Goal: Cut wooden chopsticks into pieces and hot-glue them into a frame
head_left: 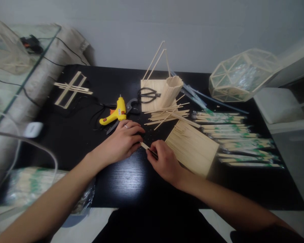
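Near the middle of the black table [86, 145], my right hand [164, 160] is closed round a dark, thin tool whose shape is mostly hidden. A short pale wooden piece [144, 145] lies between the two hands, its left end at the fingertips of my left hand [124, 140]. My left hand is closed, its fingers bent together over that end. Just beyond the left hand lies a yellow glue gun [116, 113], with grey pliers [130, 105] beside it. A square wooden panel [192, 146] lies right of my right hand.
Behind are loose sticks [164, 116], a stick cylinder [171, 91] on a wooden base [147, 103], and black scissors [149, 95]. Wrapped chopsticks [238, 135] and a faceted frame [243, 76] are at right. Crossed sticks [72, 89] and a plastic bag [32, 185] are at left.
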Action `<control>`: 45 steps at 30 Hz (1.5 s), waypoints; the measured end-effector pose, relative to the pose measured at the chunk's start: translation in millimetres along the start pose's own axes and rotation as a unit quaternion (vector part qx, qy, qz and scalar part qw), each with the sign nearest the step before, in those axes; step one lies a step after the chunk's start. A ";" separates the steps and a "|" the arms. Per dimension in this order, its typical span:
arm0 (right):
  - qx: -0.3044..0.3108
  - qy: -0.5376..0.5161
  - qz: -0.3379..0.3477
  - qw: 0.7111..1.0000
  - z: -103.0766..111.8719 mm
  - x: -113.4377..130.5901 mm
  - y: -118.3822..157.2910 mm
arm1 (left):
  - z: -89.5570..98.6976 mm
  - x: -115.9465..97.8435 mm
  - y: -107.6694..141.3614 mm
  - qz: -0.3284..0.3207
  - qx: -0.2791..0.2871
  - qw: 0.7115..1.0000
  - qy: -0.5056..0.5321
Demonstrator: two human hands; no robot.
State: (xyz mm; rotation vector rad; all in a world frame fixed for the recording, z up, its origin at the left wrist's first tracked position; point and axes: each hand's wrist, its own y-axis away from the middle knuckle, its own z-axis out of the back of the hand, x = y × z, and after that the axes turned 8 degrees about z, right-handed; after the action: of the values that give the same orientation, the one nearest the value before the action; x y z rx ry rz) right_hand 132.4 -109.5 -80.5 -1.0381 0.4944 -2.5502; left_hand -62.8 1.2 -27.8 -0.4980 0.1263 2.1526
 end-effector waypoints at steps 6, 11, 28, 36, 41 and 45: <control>-0.004 -0.012 -0.003 1.000 -1.2 0.3 0.3 | 1.2 -0.1 0.1 0.002 0.006 1.000 -0.003; 0.001 -0.020 -0.005 1.000 -1.2 -0.7 1.0 | 0.7 -2.0 -1.3 0.006 0.004 1.000 -0.007; -0.003 -0.006 0.014 1.000 -0.6 1.2 -0.9 | 0.0 -2.4 -2.9 0.009 0.002 1.000 -0.005; 0.016 -0.013 0.007 1.000 -1.5 -0.9 -0.9 | 0.1 -0.4 -3.6 0.005 0.003 1.000 -0.002; 0.007 -0.019 0.018 1.000 -2.3 -2.4 -1.9 | -0.1 0.5 -3.8 0.003 0.006 1.000 -0.003; 0.010 -0.020 0.013 1.000 -1.8 -1.8 -1.8 | -0.2 1.6 -3.3 0.005 0.009 1.000 -0.001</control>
State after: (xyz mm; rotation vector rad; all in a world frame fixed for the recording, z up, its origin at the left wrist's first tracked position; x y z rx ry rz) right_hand 132.0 -106.8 -82.0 -1.0659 0.4666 -2.5015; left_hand -61.0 4.4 -28.3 -0.4850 0.1477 2.1595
